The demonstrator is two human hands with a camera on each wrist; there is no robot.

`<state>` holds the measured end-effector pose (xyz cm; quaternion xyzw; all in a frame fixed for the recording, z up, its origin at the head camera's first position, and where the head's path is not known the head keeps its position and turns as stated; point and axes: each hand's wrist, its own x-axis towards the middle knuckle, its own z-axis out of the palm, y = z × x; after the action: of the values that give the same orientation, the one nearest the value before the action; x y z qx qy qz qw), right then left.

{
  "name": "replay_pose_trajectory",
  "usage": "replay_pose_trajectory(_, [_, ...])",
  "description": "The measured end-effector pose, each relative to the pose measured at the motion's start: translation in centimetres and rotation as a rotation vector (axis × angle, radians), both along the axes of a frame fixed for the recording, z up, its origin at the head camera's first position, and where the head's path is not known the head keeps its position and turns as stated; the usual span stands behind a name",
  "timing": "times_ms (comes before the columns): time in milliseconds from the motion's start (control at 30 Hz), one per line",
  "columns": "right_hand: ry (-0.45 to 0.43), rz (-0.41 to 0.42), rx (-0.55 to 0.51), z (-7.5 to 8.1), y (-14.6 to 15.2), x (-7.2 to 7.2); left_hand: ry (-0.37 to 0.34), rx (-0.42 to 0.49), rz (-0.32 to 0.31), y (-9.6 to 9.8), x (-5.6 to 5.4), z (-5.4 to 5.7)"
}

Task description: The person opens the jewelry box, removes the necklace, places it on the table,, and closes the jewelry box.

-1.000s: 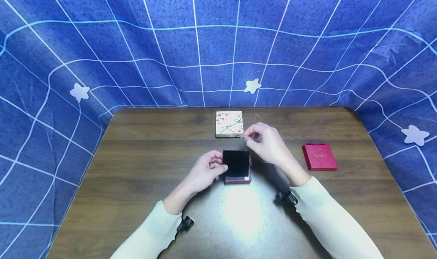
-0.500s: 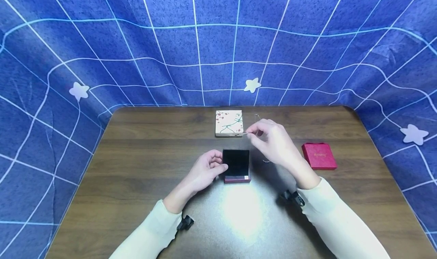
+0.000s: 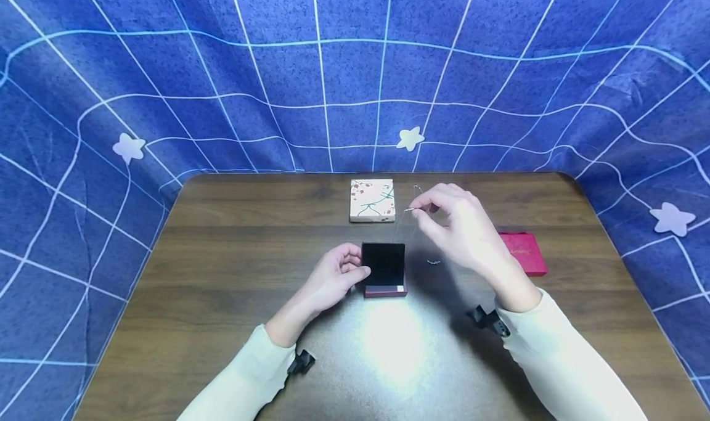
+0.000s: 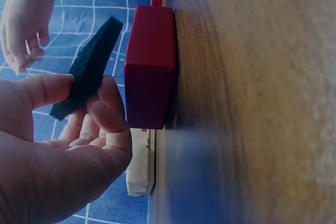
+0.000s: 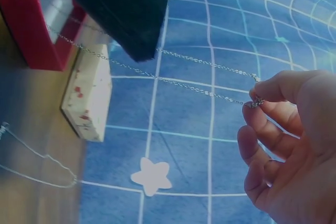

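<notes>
My left hand (image 3: pixel 333 279) pinches a square black pad (image 3: pixel 383 264) between thumb and fingers. The pad is tilted up above an open red box (image 3: pixel 385 293), whose near edge shows beneath it. My right hand (image 3: pixel 457 224) is raised to the right, beyond the pad. Its thumb and forefinger pinch a thin silver chain necklace (image 5: pixel 210 94). In the right wrist view, two strands stretch from those fingertips toward the box; one passes behind the pad. Where the chain ends inside the box is hidden.
A cream box with a floral print (image 3: pixel 372 200) stands at the back. A red lid with gold lettering (image 3: pixel 524 253) lies at right, partly behind my right forearm. Another thin chain (image 5: pixel 73 178) rests on the table, and a small silver piece (image 3: pixel 433 262) lies right of the pad.
My right hand has moved right and farther back, away from the pad, carrying the pinched end of the necklace. The left hand and black pad have stayed put.
</notes>
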<state>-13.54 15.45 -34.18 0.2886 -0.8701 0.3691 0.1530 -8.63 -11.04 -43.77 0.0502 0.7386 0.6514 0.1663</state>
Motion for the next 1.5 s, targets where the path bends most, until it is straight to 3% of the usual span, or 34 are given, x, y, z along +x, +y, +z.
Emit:
replay_pose_trajectory(833, [0.163, -0.103, -0.079, 5.4, 3.5, 0.2, -0.009, 0.004, 0.004, -0.1, -0.1, -0.1])
replay_pose_trajectory(1300, [0.185, -0.255, -0.077, 6.7, 5.8, -1.3, -0.017, 0.011, 0.012, -0.3, 0.0, -0.1])
replay_pose_trajectory(1500, [0.121, -0.33, -0.09, 7.0, 7.5, -2.7, -0.016, 0.023, 0.013, -0.2, 0.0, -0.1])
